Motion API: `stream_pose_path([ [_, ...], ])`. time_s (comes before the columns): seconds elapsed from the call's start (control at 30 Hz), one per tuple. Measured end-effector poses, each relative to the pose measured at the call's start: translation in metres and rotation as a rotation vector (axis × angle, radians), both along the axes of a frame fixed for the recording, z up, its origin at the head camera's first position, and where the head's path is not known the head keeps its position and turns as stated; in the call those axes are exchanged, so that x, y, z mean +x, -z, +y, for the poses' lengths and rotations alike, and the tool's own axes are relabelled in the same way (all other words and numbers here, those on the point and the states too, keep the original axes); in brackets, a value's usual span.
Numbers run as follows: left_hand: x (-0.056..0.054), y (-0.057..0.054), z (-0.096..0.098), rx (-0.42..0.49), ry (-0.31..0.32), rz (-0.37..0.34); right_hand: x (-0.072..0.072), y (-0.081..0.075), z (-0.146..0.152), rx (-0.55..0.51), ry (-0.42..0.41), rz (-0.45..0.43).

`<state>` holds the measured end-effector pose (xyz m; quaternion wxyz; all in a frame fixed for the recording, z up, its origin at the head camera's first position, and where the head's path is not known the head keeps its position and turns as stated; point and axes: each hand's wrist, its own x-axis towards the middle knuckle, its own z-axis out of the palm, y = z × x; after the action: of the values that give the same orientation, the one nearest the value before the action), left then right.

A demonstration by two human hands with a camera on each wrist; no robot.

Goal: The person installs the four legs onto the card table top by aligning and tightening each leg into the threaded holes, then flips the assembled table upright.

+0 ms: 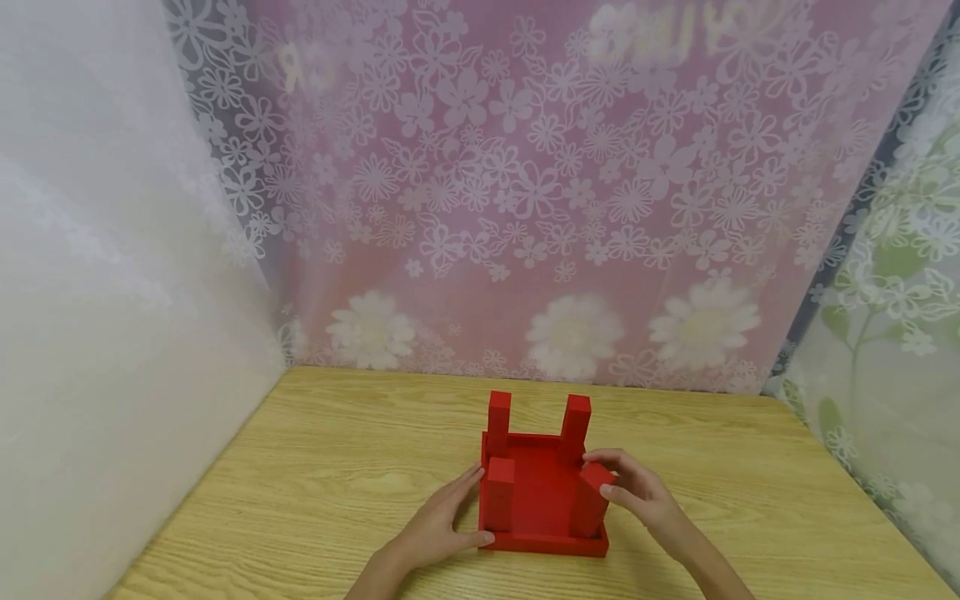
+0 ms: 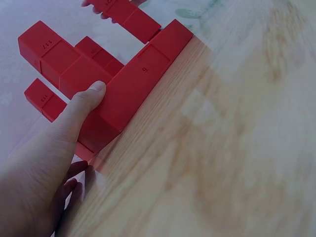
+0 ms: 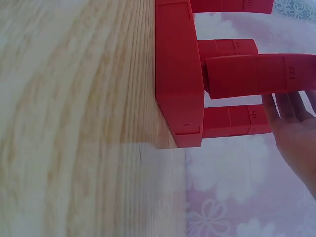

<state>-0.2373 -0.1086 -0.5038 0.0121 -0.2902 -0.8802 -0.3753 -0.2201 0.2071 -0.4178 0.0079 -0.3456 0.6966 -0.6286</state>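
Observation:
A shallow red square tray-like base (image 1: 547,544) with raised edges lies on the table, several square red posts rising from its corners. My left hand (image 1: 431,529) holds the base at its near left corner, thumb on the front wall and fingers along the left side. Beside that thumb stands the near left post (image 2: 47,47). My right hand (image 1: 652,500) pinches the near right post (image 3: 261,74) by its upper part. This post leans a little, and a narrow dark seam shows at its foot. Two far posts, the left one (image 1: 499,421) and the right one (image 1: 576,423), stand untouched.
The wooden table (image 1: 337,467) spreads out around the base. A pink flowered curtain (image 1: 487,208) hangs behind its far edge. A white sheet (image 1: 135,292) borders the left side, and a flowered curtain (image 1: 892,333) the right.

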Motion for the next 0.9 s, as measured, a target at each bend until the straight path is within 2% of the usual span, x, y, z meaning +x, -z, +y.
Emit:
stream_pose_path([
  [0.2,-0.0002,0.0005,-0.0002,-0.001,-0.007,0.001,0.0001,0.0022,-0.0059,0.121,0.232,0.08],
  [0.37,-0.0013,0.0015,-0.0004,0.0,-0.008,-0.001,-0.0001,0.0034,-0.0103,0.192,0.323,0.179],
  [0.43,-0.0018,0.0018,-0.0007,0.001,-0.008,-0.003,0.0001,0.0021,-0.0104,0.178,0.284,0.177],
  [0.5,-0.002,0.0019,-0.0009,0.001,-0.009,-0.007,0.0,0.0005,-0.0091,0.142,0.197,0.146],
  [0.6,-0.0016,0.0015,-0.0011,-0.001,-0.007,-0.006,-0.0015,-0.0009,-0.0054,0.047,0.011,0.029],
  [0.67,-0.0013,0.001,-0.0009,-0.003,-0.005,-0.003,-0.0026,-0.0004,-0.0031,0.001,-0.075,-0.041],
  [0.77,-0.0007,0.0003,-0.0008,-0.009,-0.003,0.001,-0.0039,0.0015,-0.0013,-0.05,-0.131,-0.108],
  [0.9,-0.0003,-0.0001,-0.0009,-0.013,-0.007,-0.004,-0.0048,0.0048,-0.0014,-0.072,-0.126,-0.088],
])
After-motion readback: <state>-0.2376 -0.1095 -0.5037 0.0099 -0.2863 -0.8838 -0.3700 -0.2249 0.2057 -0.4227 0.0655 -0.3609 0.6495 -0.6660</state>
